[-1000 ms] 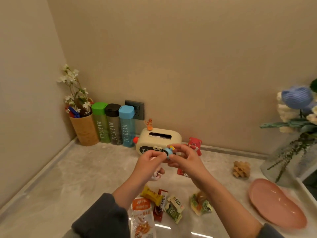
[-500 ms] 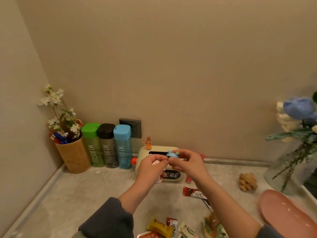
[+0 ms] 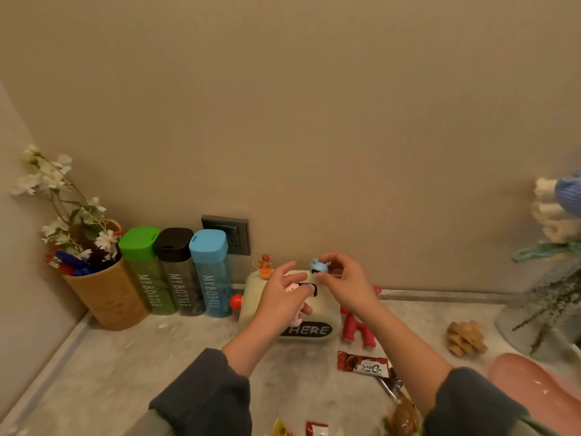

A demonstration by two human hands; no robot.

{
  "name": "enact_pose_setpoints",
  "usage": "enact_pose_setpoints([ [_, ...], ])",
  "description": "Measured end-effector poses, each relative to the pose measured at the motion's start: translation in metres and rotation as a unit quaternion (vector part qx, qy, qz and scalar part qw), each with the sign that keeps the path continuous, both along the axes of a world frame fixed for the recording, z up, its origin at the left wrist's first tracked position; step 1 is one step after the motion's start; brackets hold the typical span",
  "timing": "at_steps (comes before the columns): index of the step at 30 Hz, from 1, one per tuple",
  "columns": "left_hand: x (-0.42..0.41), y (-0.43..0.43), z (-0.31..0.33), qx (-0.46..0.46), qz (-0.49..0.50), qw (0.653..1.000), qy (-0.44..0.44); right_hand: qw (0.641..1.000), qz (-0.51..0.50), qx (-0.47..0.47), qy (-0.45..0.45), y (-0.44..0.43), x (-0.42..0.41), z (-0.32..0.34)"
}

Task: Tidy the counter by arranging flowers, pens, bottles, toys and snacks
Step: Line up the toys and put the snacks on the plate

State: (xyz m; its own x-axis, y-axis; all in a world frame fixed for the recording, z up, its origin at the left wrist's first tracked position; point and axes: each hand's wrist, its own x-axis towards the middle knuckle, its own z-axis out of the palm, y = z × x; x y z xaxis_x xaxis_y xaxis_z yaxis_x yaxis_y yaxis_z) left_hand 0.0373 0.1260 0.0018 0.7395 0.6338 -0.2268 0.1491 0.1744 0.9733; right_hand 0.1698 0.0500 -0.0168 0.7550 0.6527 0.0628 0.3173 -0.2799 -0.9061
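Note:
My right hand (image 3: 344, 286) pinches a small blue toy figure (image 3: 319, 268) just above the top of a cream toaster-shaped box (image 3: 325, 311). My left hand (image 3: 278, 302) hovers in front of that box with its fingers curled round a small pink toy (image 3: 291, 288), its forefinger stretched out. An orange figure (image 3: 265, 267) stands on the box's left top corner. A red bear toy (image 3: 356, 328) leans at the box's right side. Green (image 3: 143, 272), black (image 3: 176, 275) and blue (image 3: 211, 275) bottles stand in a row beside a pen holder (image 3: 107, 294) with white flowers.
A chocolate bar (image 3: 364, 365) and other snack packets (image 3: 401, 416) lie near the front. A wooden puzzle (image 3: 465, 336), a pink plate (image 3: 534, 391) and a glass vase (image 3: 540, 309) of flowers occupy the right. A wall socket (image 3: 228, 234) sits behind the bottles.
The view tilted up. My hands came apart: the right one now holds the blue toy alone and has lifted it over the box, while the left keeps the pink toy.

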Motion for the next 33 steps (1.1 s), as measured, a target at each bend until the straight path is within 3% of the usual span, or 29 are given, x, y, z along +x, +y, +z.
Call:
enact_pose_setpoints([
  [10,0.013,0.006,-0.010,-0.039,-0.014,0.999,0.010,0.993,0.032,-0.056,-0.096,0.010,0.013,-0.020],
  [33,0.007,0.002,-0.009,-0.029,0.016,0.999,0.010,0.992,0.026,-0.024,-0.121,0.003,0.010,-0.027],
])
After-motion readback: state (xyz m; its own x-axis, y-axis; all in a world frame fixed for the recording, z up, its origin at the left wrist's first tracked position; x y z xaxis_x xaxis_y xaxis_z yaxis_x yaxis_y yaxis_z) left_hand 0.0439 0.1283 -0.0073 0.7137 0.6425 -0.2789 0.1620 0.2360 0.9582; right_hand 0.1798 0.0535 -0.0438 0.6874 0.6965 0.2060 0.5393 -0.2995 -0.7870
